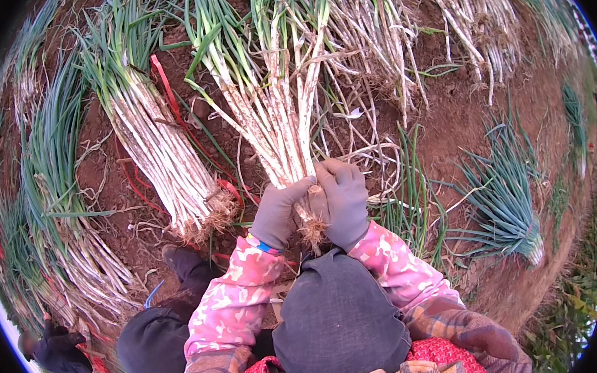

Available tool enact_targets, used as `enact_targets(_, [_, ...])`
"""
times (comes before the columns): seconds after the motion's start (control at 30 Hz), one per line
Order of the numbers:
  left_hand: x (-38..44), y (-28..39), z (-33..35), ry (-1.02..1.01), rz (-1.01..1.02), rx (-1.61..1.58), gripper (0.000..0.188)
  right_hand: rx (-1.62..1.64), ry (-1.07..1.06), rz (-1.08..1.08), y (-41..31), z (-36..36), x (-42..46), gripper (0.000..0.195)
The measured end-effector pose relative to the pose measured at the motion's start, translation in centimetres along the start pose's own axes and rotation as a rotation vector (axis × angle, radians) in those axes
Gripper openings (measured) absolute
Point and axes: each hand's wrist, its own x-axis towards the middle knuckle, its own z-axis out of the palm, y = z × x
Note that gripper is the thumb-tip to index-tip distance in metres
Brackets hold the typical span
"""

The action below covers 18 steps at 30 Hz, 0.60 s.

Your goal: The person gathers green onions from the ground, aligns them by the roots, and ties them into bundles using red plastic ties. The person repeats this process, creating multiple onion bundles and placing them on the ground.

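My left hand (281,209) and my right hand (343,200), both in grey gloves, are closed around the root end of a bunch of green onions (277,127). The stalks fan out away from me, white and soil-stained below, green at the tops. Brown roots hang beneath my fingers, just in front of my knee. To the left lies a thick bundle of green onions (160,144), its roots towards me. A red plastic strap (169,92) runs beside and under that bundle. My palms and the far fingers of my left hand are hidden.
Long green onions (88,254) lie in rows at the left. Loose stalks (378,40) are piled beyond my hands. A smaller bundle (513,203) lies on the soil at the right. Another person (62,349) in dark clothes is at the lower left.
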Motion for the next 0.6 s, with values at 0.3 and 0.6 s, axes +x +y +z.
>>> enact_targets(0.3, [-0.3,0.4,0.2,-0.026,-0.037,0.013,0.025,0.043,0.025,-0.092,0.7,0.1,-2.0,0.027])
enact_targets(0.6, [-2.4,5.5,-0.5,-0.209,-0.050,-0.316,0.056,-0.129,0.272,0.051,7.7,2.5,7.8,0.031])
